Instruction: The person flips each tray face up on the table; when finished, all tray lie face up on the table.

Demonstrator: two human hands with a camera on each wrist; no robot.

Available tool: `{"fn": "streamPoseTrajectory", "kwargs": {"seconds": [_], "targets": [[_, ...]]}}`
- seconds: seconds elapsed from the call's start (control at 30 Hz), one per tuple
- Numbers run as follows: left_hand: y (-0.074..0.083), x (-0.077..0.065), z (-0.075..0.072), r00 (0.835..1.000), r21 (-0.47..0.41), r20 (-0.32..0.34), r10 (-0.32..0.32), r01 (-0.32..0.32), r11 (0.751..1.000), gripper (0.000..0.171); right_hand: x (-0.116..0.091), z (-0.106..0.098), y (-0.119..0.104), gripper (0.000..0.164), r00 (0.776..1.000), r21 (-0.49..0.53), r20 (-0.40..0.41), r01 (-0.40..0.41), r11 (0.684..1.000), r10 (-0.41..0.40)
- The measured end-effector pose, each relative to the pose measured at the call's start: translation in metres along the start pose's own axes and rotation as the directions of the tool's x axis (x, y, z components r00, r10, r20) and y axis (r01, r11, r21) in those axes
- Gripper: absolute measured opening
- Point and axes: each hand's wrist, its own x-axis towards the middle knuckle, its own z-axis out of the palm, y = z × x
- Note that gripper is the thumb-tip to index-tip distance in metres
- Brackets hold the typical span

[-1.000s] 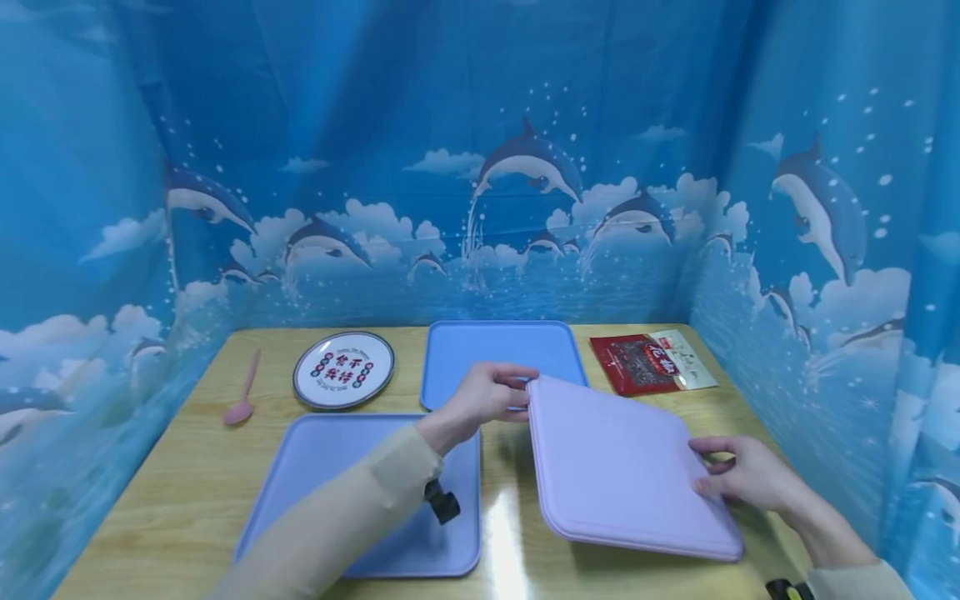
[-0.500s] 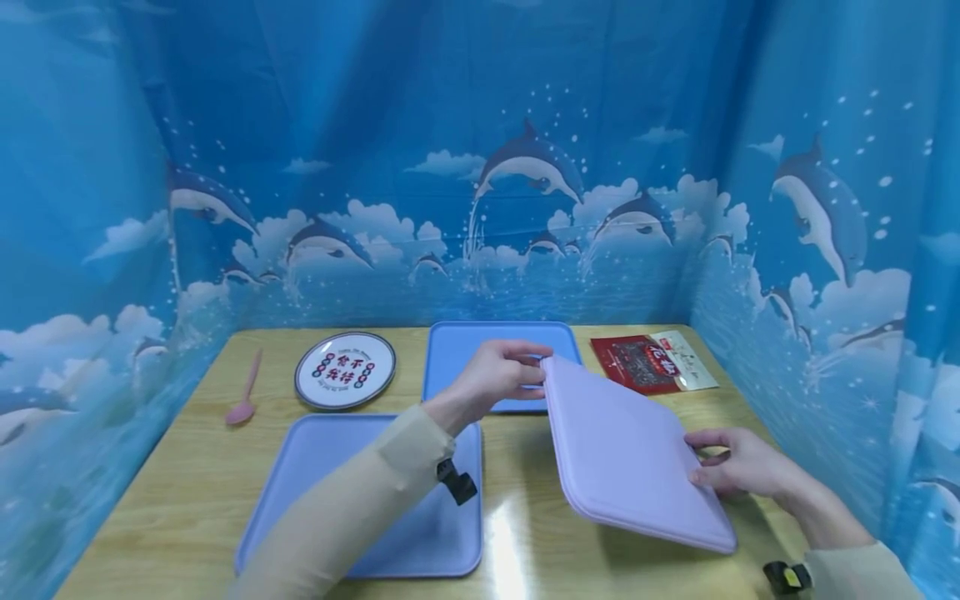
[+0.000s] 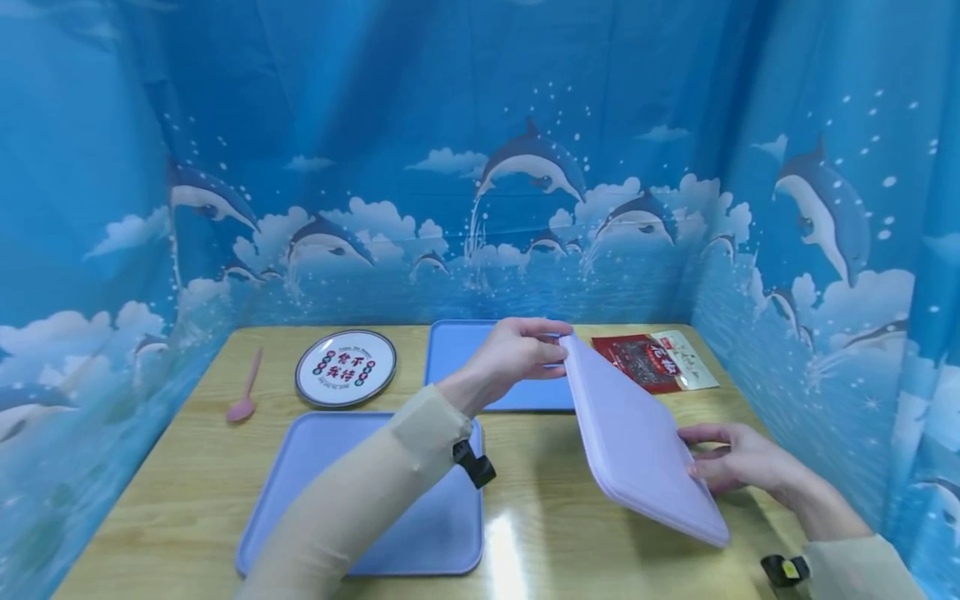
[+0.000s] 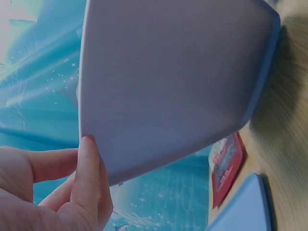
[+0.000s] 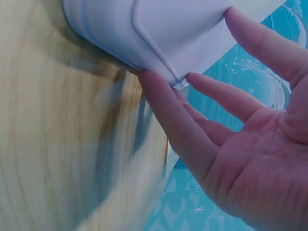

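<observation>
A light purple tray hangs tilted over the right part of the table, its left edge raised high and its lower right corner close over the wood. My left hand pinches its upper left corner; in the left wrist view, fingertips of that hand lie at the tray's edge. My right hand grips the right edge, thumb on the face toward me. In the right wrist view, the fingertips of this hand meet the tray's rim, spread along it.
A lavender tray lies front left, partly under my left sleeve. Behind are a blue tray, a white plate with red characters, and a pink spoon. A red packet lies back right. A dolphin curtain encloses the table.
My left hand has moved up and to the right with the tray's left corner, so the tray now stands steeper. My right hand has shifted slightly left and up, still gripping the right edge.
</observation>
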Motion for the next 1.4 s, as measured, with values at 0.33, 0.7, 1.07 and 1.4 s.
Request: {"fn": "streamPoseTrajectory", "kwargs": {"seconds": [0.33, 0.7, 1.07, 1.4], "targets": [[0.015, 0.001, 0.015, 1.000, -0.041, 0.012, 0.004, -0.004, 0.999, 0.039, -0.009, 0.005, -0.047, 0.074, 0.990, -0.174, -0.090, 0.092, 0.980, -0.109], [0.023, 0.002, 0.025, 1.000, -0.097, 0.008, 0.020, -0.019, 0.995, 0.037, -0.034, 0.039, -0.165, 0.058, 0.927, -0.448, -0.170, 0.231, 0.864, -0.336], [0.025, 0.002, 0.032, 1.000, -0.104, -0.010, 0.018, -0.019, 0.994, 0.033, -0.046, 0.080, -0.224, 0.069, 0.872, -0.728, -0.044, 0.307, 0.614, -0.488], [0.026, 0.001, 0.033, 0.999, -0.088, -0.015, 0.030, -0.031, 0.996, 0.032, -0.036, 0.100, -0.246, 0.069, 0.884, -0.899, -0.025, 0.185, 0.398, -0.468]]}}
